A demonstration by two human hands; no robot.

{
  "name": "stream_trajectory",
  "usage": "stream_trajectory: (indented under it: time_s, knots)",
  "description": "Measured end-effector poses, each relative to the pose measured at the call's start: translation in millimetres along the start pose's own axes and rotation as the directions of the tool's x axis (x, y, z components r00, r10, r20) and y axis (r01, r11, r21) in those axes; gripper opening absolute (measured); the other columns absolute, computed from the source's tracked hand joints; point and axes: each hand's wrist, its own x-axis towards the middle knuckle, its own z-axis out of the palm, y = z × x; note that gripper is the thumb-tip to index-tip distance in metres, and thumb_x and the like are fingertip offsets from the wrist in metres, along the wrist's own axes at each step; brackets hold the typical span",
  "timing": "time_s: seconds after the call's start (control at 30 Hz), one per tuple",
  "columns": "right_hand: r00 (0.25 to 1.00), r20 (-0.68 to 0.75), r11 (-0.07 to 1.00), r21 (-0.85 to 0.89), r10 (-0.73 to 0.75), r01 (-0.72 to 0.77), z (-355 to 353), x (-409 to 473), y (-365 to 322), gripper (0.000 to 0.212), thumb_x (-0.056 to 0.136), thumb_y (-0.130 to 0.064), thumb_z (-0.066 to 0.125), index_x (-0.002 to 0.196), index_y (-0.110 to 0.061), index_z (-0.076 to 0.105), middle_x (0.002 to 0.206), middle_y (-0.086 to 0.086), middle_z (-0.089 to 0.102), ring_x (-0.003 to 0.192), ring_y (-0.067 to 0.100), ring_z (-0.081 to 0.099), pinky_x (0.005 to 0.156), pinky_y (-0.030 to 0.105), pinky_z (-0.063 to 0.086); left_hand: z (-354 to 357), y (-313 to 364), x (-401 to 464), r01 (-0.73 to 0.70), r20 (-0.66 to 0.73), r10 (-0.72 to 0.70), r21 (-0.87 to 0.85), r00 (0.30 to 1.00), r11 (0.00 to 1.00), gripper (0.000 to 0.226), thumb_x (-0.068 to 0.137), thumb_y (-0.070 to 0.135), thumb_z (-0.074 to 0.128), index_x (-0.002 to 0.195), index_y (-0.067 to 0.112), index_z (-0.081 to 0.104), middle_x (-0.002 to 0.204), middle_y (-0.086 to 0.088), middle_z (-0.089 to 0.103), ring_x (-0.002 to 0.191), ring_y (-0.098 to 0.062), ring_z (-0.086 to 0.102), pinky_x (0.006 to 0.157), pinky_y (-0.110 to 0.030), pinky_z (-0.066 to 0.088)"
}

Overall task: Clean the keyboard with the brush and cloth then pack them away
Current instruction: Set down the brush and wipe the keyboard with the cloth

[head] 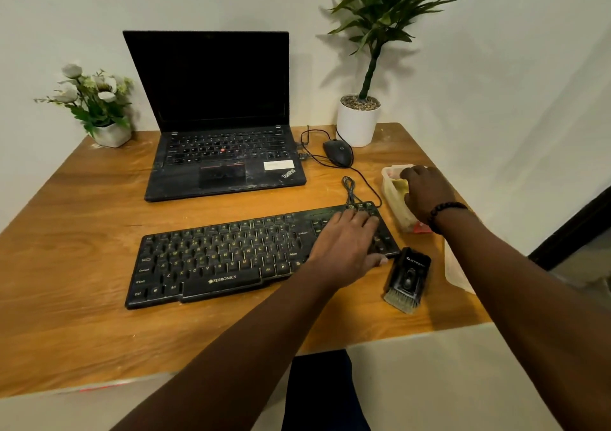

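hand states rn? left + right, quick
Left hand: open, fingers flat on the right end of the keyboard, holding nothing.
Right hand: reaching into the plastic container; grip cannot be told.

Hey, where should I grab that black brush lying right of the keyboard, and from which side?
Probably grip the brush by its black body, from above across its long sides. It lies flat on the table, bristles toward you, and the keyboard crowds its far corner.
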Motion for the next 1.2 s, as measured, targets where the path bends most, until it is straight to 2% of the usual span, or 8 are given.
stream_trajectory:
  time_s: [0.37, 0.47, 0.57, 0.67, 0.9, 0.97, 1.07, 1.2]
  knots:
    - [0.965, 0.262, 0.967, -0.249, 0.016, 0.052, 11.1, 34.5, 3.0, 0.045, 0.096, -0.023, 0.047, 0.138, -0.010, 0.040, 0.138, 0.017, 0.047, 0.126, 0.034, 0.041, 0.101, 0.041, 0.040, 2.1, -33.3, -16.6, 0.046, 0.062, -0.048, 0.026, 0.997, 0.999, 0.102, 0.082, 0.082, 0.046, 0.153, 0.011, 0.030, 0.155, -0.008, 0.034, 0.140, -0.024, 0.029, 0.116, -0.038, 0.019]
    - [0.966, 0.255, 0.956, -0.270, -0.047, 0.118, 7.9, 38.0, 2.0, 0.043, 0.091, -0.016, 0.056, 0.134, -0.012, 0.050, 0.140, 0.014, 0.039, 0.128, 0.033, 0.036, 0.103, 0.040, 0.041, 0.7, -37.1, -22.4, 0.058, 0.066, -0.059, 0.024, 0.996, 0.998, 0.098, 0.085, 0.080, 0.043, 0.153, 0.011, 0.030, 0.156, -0.008, 0.033, 0.141, -0.024, 0.027, 0.117, -0.038, 0.018]
    - [0.964, 0.257, 0.949, -0.282, -0.070, 0.144, 6.0, 38.4, 0.0, 0.047, 0.090, -0.017, 0.058, 0.135, -0.019, 0.047, 0.137, 0.009, 0.049, 0.126, 0.031, 0.042, 0.103, 0.042, 0.041, -0.3, -42.5, -25.1, 0.064, 0.056, -0.066, 0.037, 0.996, 0.997, 0.092, 0.089, 0.076, 0.039, 0.153, 0.011, 0.031, 0.155, -0.008, 0.035, 0.140, -0.024, 0.029, 0.116, -0.038, 0.020]
    - [0.978, 0.205, 0.975, -0.212, -0.022, 0.067, 2.9, 41.0, 1.0, 0.027, 0.094, -0.020, 0.048, 0.120, -0.024, 0.045, 0.122, 0.014, 0.057, 0.114, 0.033, 0.048, 0.102, 0.043, 0.037, -1.7, -47.7, -25.0, 0.069, 0.053, -0.072, 0.044, 0.996, 0.997, 0.090, 0.091, 0.075, 0.033, 0.152, 0.010, 0.031, 0.154, -0.009, 0.036, 0.139, -0.024, 0.030, 0.115, -0.037, 0.023]
    - [0.966, 0.252, 0.888, -0.429, -0.061, 0.167, -9.4, 53.9, -0.7, 0.040, 0.095, -0.040, 0.043, 0.129, -0.023, 0.056, 0.124, 0.007, 0.057, 0.120, 0.028, 0.043, 0.098, 0.040, 0.040, -6.8, -56.8, -30.5, 0.179, 0.137, -0.191, 0.094, 0.972, 0.979, 0.115, 0.074, 0.091, 0.040, 0.155, 0.012, 0.021, 0.158, -0.013, 0.026, 0.143, -0.032, 0.023, 0.118, -0.052, 0.012]
    - [0.974, 0.226, 0.948, -0.304, -0.024, 0.094, -23.2, 53.6, 4.1, 0.045, 0.091, -0.045, 0.049, 0.129, -0.022, 0.055, 0.126, 0.010, 0.056, 0.119, 0.031, 0.046, 0.096, 0.040, 0.040, -9.8, -60.3, -30.6, 0.230, 0.207, -0.242, 0.078, 0.948, 0.970, 0.125, 0.067, 0.093, 0.047, 0.157, 0.013, 0.012, 0.162, -0.015, 0.015, 0.147, -0.035, 0.014, 0.119, -0.057, 0.004]
    - [0.982, 0.141, 0.983, 0.119, 0.123, -0.140, -47.2, 44.7, 19.0, 0.048, 0.090, -0.042, 0.057, 0.130, -0.016, 0.053, 0.124, 0.018, 0.059, 0.116, 0.038, 0.052, 0.094, 0.041, 0.042, -13.9, -67.1, -32.9, 0.248, 0.337, -0.241, 0.023, 0.910, 0.969, 0.136, 0.063, 0.089, 0.058, 0.158, 0.014, -0.003, 0.165, -0.017, -0.006, 0.151, -0.038, -0.007, 0.119, -0.057, -0.008]
    - [0.919, -0.154, 0.728, 0.663, 0.362, -0.175, -64.8, 15.8, 38.6, 0.030, 0.085, -0.035, 0.059, 0.102, -0.010, 0.060, 0.100, 0.018, 0.063, 0.092, 0.032, 0.056, 0.079, 0.041, 0.044, -15.9, -76.5, -41.6, 0.270, 0.379, -0.245, -0.012, 0.892, 0.963, 0.141, 0.060, 0.087, 0.065, 0.157, 0.014, -0.008, 0.165, -0.017, -0.011, 0.150, -0.037, -0.014, 0.117, -0.053, -0.013]
